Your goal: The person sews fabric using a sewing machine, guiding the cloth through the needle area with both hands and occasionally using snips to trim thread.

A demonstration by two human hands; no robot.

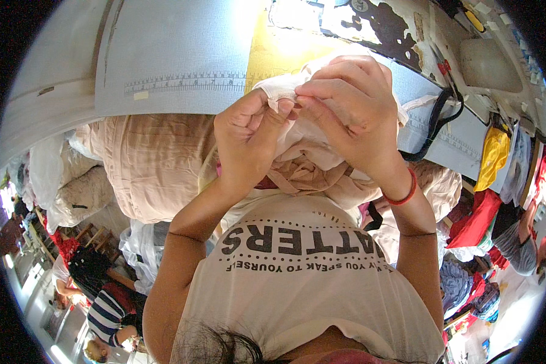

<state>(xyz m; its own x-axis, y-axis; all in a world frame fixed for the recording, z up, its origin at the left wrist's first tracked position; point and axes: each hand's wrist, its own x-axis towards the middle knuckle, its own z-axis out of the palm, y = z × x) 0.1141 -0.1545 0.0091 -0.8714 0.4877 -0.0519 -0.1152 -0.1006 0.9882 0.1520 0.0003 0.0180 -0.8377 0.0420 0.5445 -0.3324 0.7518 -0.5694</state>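
In front of my chest, my left hand (249, 136) pinches the edge of a cream-white cloth (279, 90) between thumb and bent fingers. My right hand (358, 109), with a red band on its wrist, closes thumb and forefinger on the same edge. The two sets of fingertips nearly meet. More of the pale cloth bunches behind the right hand and hangs below both. Crumpled beige fabric (309, 170) lies under my hands, against my lap. Whether anything small sits between the fingertips is hidden.
Ahead is a blue-grey table (176, 36) with a printed ruler (188, 82) along its near edge. Red-handled scissors (446, 67) and a black strap (434, 130) lie to the right. Beige fabric (158, 164) is heaped at left. A person in a striped shirt (106, 315) is at lower left.
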